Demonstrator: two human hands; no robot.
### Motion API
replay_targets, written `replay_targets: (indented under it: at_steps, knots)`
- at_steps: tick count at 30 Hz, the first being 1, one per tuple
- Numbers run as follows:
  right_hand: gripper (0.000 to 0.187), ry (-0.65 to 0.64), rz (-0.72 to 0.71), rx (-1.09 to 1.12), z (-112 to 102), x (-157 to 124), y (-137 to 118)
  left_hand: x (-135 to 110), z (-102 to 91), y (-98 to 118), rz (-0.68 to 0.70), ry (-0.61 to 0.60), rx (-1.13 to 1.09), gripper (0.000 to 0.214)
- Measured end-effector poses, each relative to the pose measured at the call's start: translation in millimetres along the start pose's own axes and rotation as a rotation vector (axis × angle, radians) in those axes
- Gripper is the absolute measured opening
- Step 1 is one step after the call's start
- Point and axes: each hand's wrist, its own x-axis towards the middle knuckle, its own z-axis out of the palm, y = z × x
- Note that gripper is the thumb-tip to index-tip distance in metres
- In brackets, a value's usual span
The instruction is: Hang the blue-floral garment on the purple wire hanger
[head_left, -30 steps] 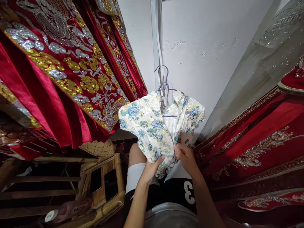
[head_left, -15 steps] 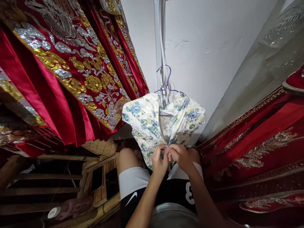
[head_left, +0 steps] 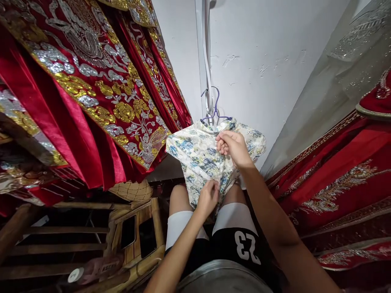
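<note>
Closely flanked by red garments facing open wall, our left hand and right hand narrowly grip the blouse.

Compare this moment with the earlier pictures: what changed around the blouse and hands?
The right hand has moved up from the lower front of the floral short-sleeved blouse to near its neckline, and the front, open in a V before, is now drawn together. What its fingers pinch is hidden. The left hand stays low on the front. The blouse still hangs on the purple hanger.
</note>
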Motion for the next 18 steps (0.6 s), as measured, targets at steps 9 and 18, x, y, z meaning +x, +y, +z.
replay_targets:
  at_steps: [9, 18]
  knots:
    - [0.027, -0.053, -0.137, -0.101, -2, -12, 2, 128, -85.6, 94, 0.497, 0.164, 0.209, 0.029]
    - [0.034, 0.111, 0.048, -0.397, -6, -20, 83, 149, -130.1, 86, 0.428, 0.607, 0.127, 0.009]
